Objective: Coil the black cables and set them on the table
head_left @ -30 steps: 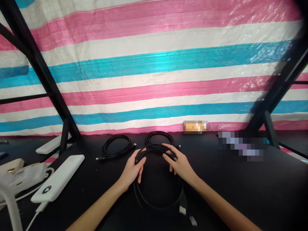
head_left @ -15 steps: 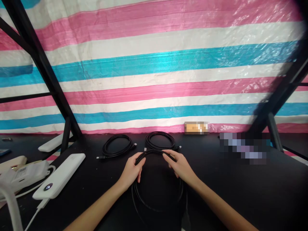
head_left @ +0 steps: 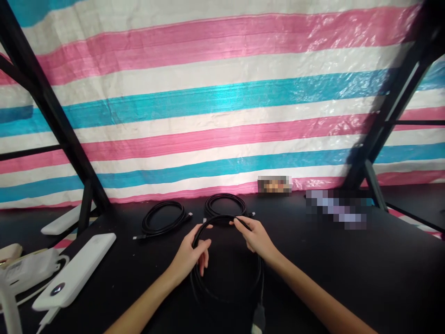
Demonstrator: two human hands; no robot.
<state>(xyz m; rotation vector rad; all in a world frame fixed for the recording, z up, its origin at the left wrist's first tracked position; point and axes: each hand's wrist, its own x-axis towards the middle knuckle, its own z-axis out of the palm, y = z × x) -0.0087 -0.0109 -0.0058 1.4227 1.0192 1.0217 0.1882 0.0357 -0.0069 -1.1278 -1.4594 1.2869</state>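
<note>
A black cable (head_left: 222, 290) is looped into a wide ring on the black table (head_left: 347, 269) in front of me. My left hand (head_left: 189, 255) is closed round the left side of that loop. My right hand (head_left: 255, 236) pinches its top right part. The cable's plug end (head_left: 259, 317) hangs near the bottom edge of the view. Two other coiled black cables lie just beyond my hands: one to the left (head_left: 163, 218), one in the middle (head_left: 225, 205).
A white power bank (head_left: 74, 271) with a lit button lies at the left, with a white cord and more white devices (head_left: 26, 269) beside it. Black frame bars (head_left: 52, 116) stand at both sides. A striped pink, blue and white tarp (head_left: 222, 93) hangs behind the table.
Both hands have kept hold of the cable loop and drawn it a little closer to me. The plug end has slid down toward the bottom edge. The view has shifted slightly.
</note>
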